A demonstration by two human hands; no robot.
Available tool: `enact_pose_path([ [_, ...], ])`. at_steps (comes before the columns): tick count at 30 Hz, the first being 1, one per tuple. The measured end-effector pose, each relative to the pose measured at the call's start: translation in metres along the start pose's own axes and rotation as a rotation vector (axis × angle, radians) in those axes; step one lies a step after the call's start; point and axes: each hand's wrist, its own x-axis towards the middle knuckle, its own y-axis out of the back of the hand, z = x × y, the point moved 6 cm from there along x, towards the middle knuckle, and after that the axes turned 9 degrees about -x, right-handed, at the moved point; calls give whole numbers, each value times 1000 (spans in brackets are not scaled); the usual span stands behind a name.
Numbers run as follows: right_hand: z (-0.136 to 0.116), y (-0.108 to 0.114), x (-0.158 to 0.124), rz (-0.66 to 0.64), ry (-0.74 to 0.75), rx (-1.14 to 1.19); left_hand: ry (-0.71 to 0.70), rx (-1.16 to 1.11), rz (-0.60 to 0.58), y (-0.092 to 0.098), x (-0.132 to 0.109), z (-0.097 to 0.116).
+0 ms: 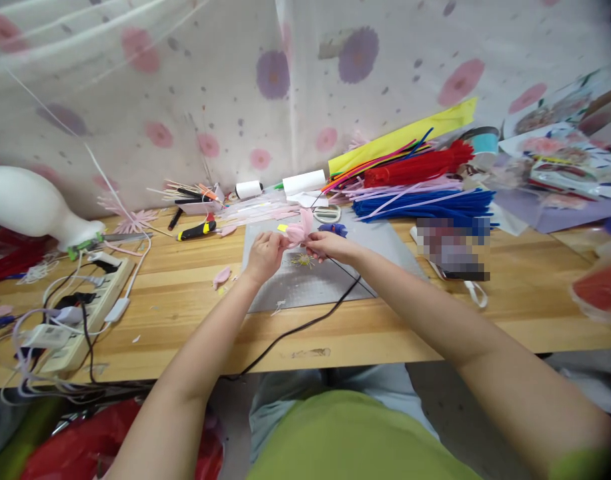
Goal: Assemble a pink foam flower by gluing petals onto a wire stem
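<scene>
Both of my hands meet over a grey cutting mat [265, 293] around a pink fuzzy flower [299, 232] with curved petals. My left hand [266, 255] is closed, pinching the flower's left side, where a small yellow piece [282, 228] shows. Closed at its right and lower side, my right hand [330, 245] grips the base of the flower. A thin dark stem runs from there down to the right. Just below the hands, a tuft of yellow stamens [302, 261] lies on the mat. Behind my right hand sits a dark blue bundle [333, 229].
A black cable [305, 325] crosses the mat's front edge. To the left are a yellow-black cutter [196, 231], loose pink petals [221, 277] and a power strip [93, 313]. Blue chenille stems [425, 205] and red chenille stems [420, 167] are piled at the back right.
</scene>
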Motion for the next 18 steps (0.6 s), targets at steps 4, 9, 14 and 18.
enact_pose_path([
  [4, 0, 1, 6, 57, 51, -25, 110, -164, -16, 4, -1, -3],
  [9, 0, 10, 6, -19, 155, 15, 267, -438, 58, 25, -5, 0],
  [14, 1, 9, 2, -249, 221, 18, 309, -526, -36, 34, 7, 11],
  [18, 4, 7, 2, -350, 212, 30, 361, -633, -125, 22, 11, 9],
])
